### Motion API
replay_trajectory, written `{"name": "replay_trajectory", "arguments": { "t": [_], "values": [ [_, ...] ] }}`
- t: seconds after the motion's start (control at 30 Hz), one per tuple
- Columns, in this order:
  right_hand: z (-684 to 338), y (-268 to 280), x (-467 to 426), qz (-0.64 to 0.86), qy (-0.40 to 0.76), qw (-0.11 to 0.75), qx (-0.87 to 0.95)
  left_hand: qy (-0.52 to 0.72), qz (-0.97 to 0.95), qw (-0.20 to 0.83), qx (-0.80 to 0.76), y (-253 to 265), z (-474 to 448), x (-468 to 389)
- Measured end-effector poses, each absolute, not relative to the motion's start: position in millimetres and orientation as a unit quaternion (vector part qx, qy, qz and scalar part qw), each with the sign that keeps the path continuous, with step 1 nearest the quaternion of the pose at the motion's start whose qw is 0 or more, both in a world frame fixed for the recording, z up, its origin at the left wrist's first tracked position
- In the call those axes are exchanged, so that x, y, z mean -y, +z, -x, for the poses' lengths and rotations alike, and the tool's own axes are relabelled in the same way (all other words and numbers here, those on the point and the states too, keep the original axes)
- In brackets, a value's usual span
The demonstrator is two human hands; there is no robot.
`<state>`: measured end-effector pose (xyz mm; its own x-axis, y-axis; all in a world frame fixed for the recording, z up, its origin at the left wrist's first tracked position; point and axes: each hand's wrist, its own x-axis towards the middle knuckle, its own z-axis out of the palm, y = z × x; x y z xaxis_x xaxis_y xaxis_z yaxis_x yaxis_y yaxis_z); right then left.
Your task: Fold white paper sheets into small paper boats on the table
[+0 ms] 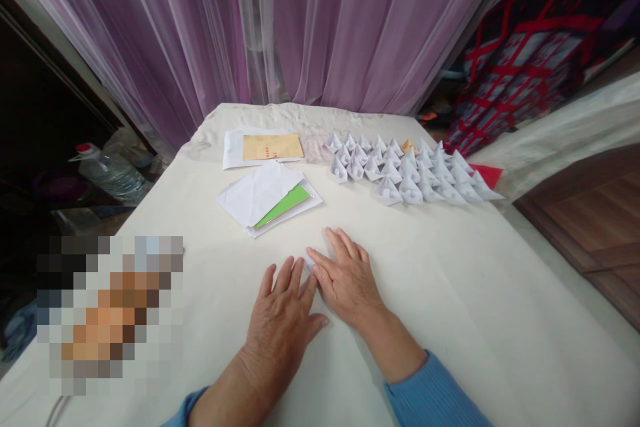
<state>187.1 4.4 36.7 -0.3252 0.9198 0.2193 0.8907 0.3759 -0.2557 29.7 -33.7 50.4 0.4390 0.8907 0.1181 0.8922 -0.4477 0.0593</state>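
Observation:
My left hand (285, 310) lies palm down on the white-covered table, its fingers spread. Right beside it, my right hand (350, 277) also rests flat, fingers stretched out and slightly apart. Both hands' fingertips touch a small piece of white paper (309, 263), mostly hidden beneath them; its folded shape cannot be made out. Farther back on the right stand several rows of small folded white paper boats (410, 170), with one yellow paper boat (409, 146) among them.
Ahead of my hands lie white sheets (253, 193) with a green sheet (285, 205) between them. Behind is a tan envelope (273, 146) on white paper (232, 150). Red paper (487, 175) lies by the boats. A pixelated object (110, 313) with a cable is at left.

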Motion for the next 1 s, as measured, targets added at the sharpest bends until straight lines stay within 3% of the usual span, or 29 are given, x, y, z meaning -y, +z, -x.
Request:
{"name": "replay_trajectory", "arguments": {
  "t": [1.0],
  "values": [
    [-203.7,31.9,20.6,0.577,0.005,0.107,0.810,-0.106,0.848,0.034,0.519,51.8,-33.0,29.1]
  ]
}}
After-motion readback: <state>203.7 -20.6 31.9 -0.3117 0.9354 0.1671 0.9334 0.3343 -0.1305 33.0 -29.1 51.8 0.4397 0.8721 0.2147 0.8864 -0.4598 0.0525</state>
